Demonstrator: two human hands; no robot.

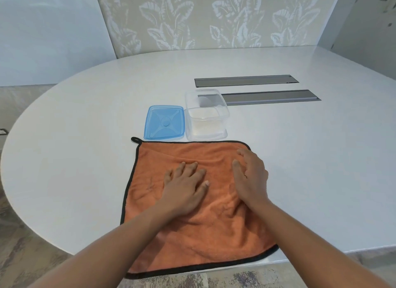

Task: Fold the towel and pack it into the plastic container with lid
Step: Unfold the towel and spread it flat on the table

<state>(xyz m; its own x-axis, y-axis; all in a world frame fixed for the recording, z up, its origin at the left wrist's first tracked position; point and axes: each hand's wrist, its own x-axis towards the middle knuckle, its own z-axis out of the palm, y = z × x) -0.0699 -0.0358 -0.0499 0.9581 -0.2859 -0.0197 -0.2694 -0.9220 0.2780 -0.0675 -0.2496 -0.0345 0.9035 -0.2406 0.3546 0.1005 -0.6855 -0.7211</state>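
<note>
An orange towel (210,234) with black trim lies spread flat on the white table (85,137), its near edge hanging over the table's front edge. My left hand (184,187) rests palm down on the towel's middle, fingers apart. To its right, my right hand (250,176) also lies on the cloth, fingers slightly curled. Just beyond the towel's far edge stands a clear plastic container (206,116), empty and uncovered. Its blue lid (164,122) lies flat on the table immediately left of it.
Two grey recessed metal strips (246,80) (272,97) are set into the tabletop behind the container. The table's rounded edge curves away on the left, above patterned flooring. A leaf-patterned wall stands behind the table.
</note>
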